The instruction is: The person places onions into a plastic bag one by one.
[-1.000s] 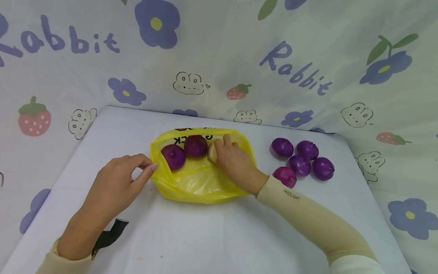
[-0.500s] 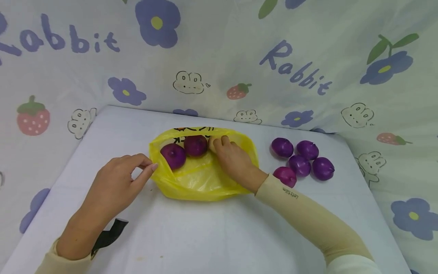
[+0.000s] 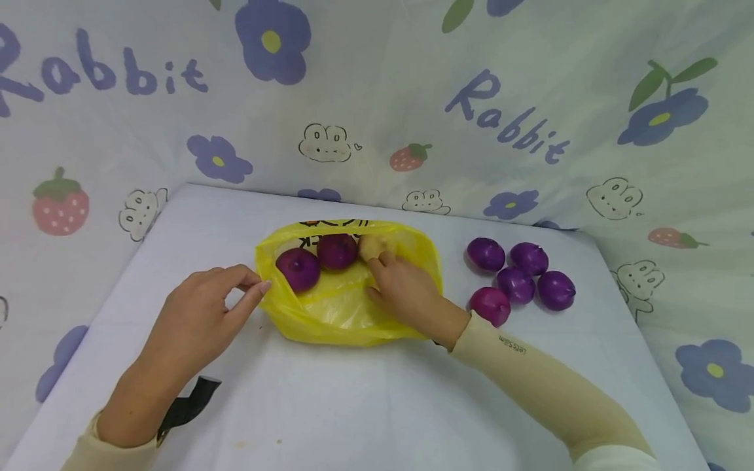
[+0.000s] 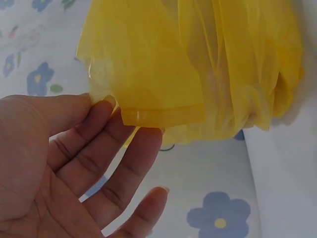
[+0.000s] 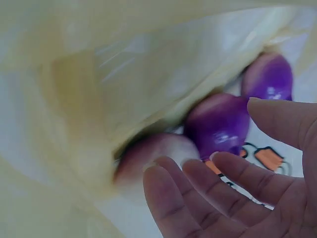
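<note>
A yellow plastic bag [image 3: 347, 330] lies with its mouth open on the white table. At its left rim, my left hand [image 3: 203, 320] pinches the film between thumb and fingers; the left wrist view shows the pinched bag edge [image 4: 163, 116]. Two purple onions [image 3: 298, 269] sit inside on the left. Beside them is a round one [image 3: 372, 247], pale on the side facing the head camera and blurred purple and white in the right wrist view. My right hand [image 3: 409, 288] is inside the bag near it, with fingers spread and nothing between them in the right wrist view.
Right of the bag, several purple onions [image 3: 516, 284] lie in a cluster on the white tabletop [image 3: 353, 405]. A patterned cloth [image 3: 377, 98] with flowers and rabbits hangs behind the table. A black strap [image 3: 191, 402] is at my left wrist.
My right hand has let go of the pale round onion inside the bag and drawn back slightly toward the right and the near side. The left hand keeps its pinch on the rim.
</note>
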Tool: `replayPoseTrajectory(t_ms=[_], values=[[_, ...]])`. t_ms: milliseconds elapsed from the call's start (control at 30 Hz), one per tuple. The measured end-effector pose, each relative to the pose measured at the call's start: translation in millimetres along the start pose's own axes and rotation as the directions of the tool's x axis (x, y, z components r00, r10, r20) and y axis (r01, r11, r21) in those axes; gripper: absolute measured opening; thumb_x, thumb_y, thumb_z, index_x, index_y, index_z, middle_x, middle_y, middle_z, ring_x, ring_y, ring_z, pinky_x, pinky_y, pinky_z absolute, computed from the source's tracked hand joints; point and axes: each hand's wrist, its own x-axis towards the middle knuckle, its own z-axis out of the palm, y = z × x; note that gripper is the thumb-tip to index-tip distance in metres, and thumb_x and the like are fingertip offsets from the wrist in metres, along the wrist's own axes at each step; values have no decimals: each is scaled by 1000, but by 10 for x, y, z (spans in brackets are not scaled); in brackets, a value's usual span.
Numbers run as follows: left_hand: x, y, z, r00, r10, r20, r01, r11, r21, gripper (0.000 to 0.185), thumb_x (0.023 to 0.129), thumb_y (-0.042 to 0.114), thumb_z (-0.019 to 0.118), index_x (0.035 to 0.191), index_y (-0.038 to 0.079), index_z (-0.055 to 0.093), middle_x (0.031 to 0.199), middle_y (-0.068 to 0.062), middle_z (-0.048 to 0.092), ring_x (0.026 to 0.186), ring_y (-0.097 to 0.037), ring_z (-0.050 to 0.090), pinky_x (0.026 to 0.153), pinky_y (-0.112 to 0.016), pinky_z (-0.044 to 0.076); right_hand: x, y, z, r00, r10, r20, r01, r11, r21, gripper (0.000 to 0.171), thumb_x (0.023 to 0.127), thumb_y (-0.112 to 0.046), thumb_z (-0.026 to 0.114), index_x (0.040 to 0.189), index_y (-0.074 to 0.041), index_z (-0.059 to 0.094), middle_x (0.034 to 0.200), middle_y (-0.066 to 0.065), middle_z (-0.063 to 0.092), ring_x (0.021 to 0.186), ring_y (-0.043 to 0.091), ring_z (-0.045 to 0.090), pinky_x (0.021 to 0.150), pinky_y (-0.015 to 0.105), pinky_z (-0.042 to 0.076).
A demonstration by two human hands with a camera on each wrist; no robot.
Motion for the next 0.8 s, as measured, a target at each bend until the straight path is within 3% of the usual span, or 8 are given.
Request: replayPoseTrajectory(t_ms=[167,433,600,800], values=[[-3,1,9,1000,5,-12,-5,1000,2,15,101,27,72,102,13,74,91,-2,75,78,-24,61,72,-52,55,-131,-44,-92,1000,-29,3,29,998,60,29,101,-31,69,116,-6,63,98,6,60,78,21,56,64,34,53],[5,18,-24,999,12,-36,-12,1000,6,14,101,26,73,101,13,74,94,-4,76,81,-26,63,75,-56,56,-345,-8,-282,998,54,41,-60,981,185,45,101,-37,71,135,-9,64,122,6,67,104,23,66,88,39,60],[-1,15,-45,999,4,-45,-4,1000,4,15,101,26,73,102,11,74,97,-5,76,84,-29,64,76,-57,56,-485,46,-329,996,81,37,-87,979,184,46,100,-39,72,135,-9,65,122,6,68,105,23,67,89,39,60],[-18,-37,-76,999,-15,-30,15,1000,8,18,103,28,70,105,11,74,100,-8,77,86,-32,65,77,-60,54,-639,89,-365,997,77,-22,-71,977,202,45,100,-40,72,134,-10,66,124,5,69,108,22,69,89,39,61]])
